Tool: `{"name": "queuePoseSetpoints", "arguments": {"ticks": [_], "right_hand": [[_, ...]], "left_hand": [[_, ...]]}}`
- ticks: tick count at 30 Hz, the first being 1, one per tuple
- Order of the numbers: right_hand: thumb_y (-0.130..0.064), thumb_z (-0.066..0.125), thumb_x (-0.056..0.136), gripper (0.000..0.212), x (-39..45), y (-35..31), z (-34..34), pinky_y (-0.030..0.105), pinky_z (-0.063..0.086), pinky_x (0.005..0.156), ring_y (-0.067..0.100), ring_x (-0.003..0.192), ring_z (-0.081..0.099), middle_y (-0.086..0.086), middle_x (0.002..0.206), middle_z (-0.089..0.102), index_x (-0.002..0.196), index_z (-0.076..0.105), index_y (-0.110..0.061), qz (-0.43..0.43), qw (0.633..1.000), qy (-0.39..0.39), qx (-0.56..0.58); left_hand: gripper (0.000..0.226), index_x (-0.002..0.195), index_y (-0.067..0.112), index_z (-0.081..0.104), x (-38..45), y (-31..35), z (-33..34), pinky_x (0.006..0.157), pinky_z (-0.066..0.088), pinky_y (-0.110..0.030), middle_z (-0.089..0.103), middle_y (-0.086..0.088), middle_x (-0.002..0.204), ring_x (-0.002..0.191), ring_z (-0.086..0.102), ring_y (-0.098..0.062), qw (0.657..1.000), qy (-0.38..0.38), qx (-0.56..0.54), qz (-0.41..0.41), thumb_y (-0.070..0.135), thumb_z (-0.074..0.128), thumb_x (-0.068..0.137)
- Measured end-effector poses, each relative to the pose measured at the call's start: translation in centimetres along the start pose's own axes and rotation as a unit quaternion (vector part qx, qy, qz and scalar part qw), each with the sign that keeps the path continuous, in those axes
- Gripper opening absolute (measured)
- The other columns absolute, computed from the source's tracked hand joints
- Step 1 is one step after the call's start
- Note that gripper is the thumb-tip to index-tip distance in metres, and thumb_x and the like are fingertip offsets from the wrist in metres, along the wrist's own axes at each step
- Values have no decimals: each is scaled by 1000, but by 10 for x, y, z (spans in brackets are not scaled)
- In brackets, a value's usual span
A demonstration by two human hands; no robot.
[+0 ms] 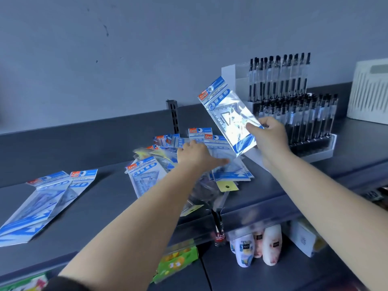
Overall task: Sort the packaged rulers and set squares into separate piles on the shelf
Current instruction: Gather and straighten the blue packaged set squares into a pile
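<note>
Left hand [193, 153]: flat on heap [189, 164], steadying. Right hand [270, 133]: above heap, pinching set-square pack [227, 114], lifted for sorting.

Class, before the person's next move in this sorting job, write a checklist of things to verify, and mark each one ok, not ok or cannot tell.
1. Right hand grips the raised set square pack: ok.
2. Left hand rests on the mixed heap: ok.
3. Sorted pile on the shelf holds matching blue packs: ok.
4. Bare shelf beside that pile: ok.
5. Heap fully sorted: not ok.
6. Left hand's grip on a pack: cannot tell.
</note>
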State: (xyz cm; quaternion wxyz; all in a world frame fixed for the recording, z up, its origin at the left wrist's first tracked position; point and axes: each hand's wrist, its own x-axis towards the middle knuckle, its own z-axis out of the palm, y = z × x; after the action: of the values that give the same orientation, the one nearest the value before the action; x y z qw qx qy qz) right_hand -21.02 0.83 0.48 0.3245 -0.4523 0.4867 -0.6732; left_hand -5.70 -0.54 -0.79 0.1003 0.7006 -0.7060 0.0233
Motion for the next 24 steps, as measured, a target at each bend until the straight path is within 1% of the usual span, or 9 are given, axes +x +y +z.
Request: {"name": "queuePoseSetpoints", "arguments": {"ticks": [3,5,8,10,12,14,15,18,24], "right_hand": [[-13,63,82,19,-3,-1,-8,41,52,78,30,89,66,17,100,68,70,50,-20,-12,1000,-1,-19],[-13,62,83,18,-4,-1,-9,45,53,79,30,89,67,14,96,68,71,50,-18,-14,1000,-10,-20],[-12,59,88,10,-7,-2,-6,30,48,65,18,73,63,4,83,64,82,52,-13,-12,999,-27,-14],[-12,58,89,5,-8,-2,-1,27,43,61,14,67,56,2,79,58,92,54,-10,-5,1000,-30,3],[-13,57,90,7,-10,-2,5,26,40,58,14,64,51,2,76,54,96,55,-11,10,999,-34,18],[-13,57,90,6,-12,-1,14,28,41,61,15,63,49,2,75,52,96,55,-11,25,999,-37,28],[-12,57,90,6,-14,-2,19,30,42,64,15,64,49,2,75,52,95,55,-12,32,998,-37,36],[-5,54,88,9,-19,-6,38,26,42,60,15,64,50,3,79,54,88,55,-14,51,995,-47,65],[8,45,86,26,-45,-24,94,18,44,46,16,57,54,4,70,56,75,54,-13,88,981,-94,147]], "left_hand": [[91,122,8,51,2,1,1,103,36,-43,51,-11,129,121,47,-30,1000,-7,-2,-29,80,52,67],[67,99,10,51,4,-4,-5,91,42,-37,62,-6,98,102,57,-26,998,-16,-53,-38,72,58,72],[48,73,12,40,5,-11,-13,63,38,-27,47,0,65,66,51,-20,989,-34,-137,-50,50,69,77],[33,72,7,49,7,-19,-17,51,34,-25,48,-2,65,55,44,-17,980,-23,-190,-59,29,73,77],[15,82,6,58,6,-28,-21,53,37,-26,53,-5,73,61,47,-21,973,-4,-220,-65,16,70,78],[12,79,11,53,3,-37,-25,53,37,-24,49,-6,70,62,45,-20,965,-6,-254,-71,11,65,80],[13,77,12,51,2,-42,-27,48,37,-21,47,-5,65,52,46,-18,955,-7,-285,-81,9,63,80],[20,67,12,53,-8,-63,-39,40,36,-15,51,-2,48,28,47,-6,903,0,-415,-109,2,62,82],[23,71,10,50,-34,-118,-55,41,48,-19,56,-4,58,41,55,-10,759,43,-644,-91,0,51,92]]}}
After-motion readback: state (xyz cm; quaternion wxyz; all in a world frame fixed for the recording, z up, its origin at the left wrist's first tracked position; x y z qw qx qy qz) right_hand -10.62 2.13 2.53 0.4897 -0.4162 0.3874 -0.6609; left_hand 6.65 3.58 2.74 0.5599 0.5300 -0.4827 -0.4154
